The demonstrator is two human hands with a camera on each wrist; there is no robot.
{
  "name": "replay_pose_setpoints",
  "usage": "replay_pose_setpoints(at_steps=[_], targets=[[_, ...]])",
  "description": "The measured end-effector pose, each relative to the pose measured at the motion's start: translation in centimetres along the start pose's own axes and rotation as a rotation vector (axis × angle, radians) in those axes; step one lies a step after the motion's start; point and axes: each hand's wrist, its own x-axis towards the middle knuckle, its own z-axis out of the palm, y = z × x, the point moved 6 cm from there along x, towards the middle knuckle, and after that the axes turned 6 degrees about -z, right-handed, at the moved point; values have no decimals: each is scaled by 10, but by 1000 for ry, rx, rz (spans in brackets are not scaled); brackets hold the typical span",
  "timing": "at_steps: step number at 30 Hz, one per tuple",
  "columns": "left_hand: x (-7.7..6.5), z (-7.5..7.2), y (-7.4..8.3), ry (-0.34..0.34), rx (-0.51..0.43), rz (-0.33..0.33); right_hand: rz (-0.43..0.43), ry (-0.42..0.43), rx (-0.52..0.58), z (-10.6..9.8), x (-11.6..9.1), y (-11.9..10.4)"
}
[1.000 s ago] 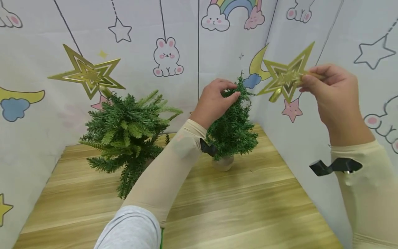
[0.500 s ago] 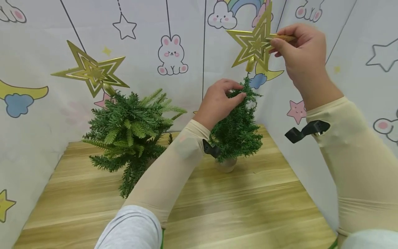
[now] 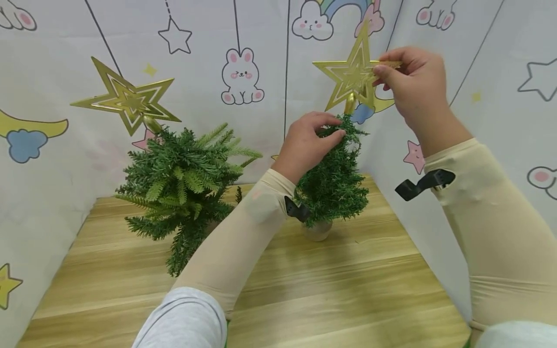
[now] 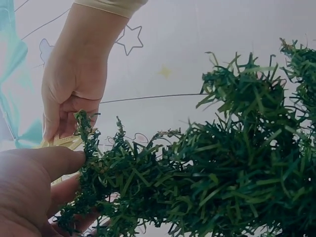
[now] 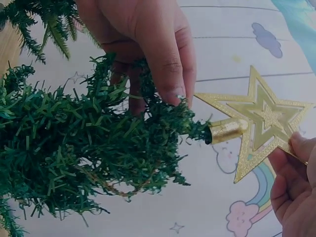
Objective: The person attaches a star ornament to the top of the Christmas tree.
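Observation:
My right hand (image 3: 417,89) pinches one point of a gold star tree topper (image 3: 356,72) between thumb and fingers. The topper's hollow socket (image 5: 228,130) sits over the top tip of a small green artificial Christmas tree (image 3: 332,188), as the right wrist view shows. Just below that tip, my left hand (image 3: 306,142) holds the upper branches (image 4: 89,168) between thumb and fingers. Part of its grip is hidden by the greenery. The tree stands upright on a rounded pale base (image 3: 317,230).
To the left stands a fuller green tree (image 3: 174,188), bearing a second gold star topper (image 3: 132,101) that leans left. Both trees are on a wood-grain table (image 3: 348,290). A white patterned cloth wall (image 3: 256,29) closes in behind and on the right.
My right hand has brought the star left from the right side, over the smaller tree, then lowered it onto the tip. The left hand keeps its place on the branches.

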Motion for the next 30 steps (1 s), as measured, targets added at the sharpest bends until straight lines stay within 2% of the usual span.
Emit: replay_pose_setpoints(at_steps=[5, 8, 16, 20, 22, 24, 26, 27, 30], targets=[[-2, -1, -7, 46, -58, -6, 5, -20, 23, 10, -3, 11], [-3, -1, -8, 59, -62, -3, 10, -21, 45, 12, -4, 15], [-3, -4, -11, 50, -73, -13, 48, -87, 35, 13, 1, 16], [-6, -9, -11, 44, -79, -14, 68, -159, -113, 11, 2, 19], [-13, -13, -10, 56, -79, -4, 86, -159, -192, 7, -2, 19], [-25, -20, -8, 76, -73, 30, 86, -126, -255, 1, -9, 17], [-45, -33, -6, 110, -49, 105, 16, -66, -295, -7, -22, 13], [-57, -41, -5, 130, -36, 157, -55, -42, -311, -10, -30, 9], [-100, -69, -6, 204, 14, 369, -362, -40, -383, -16, -67, -2]])
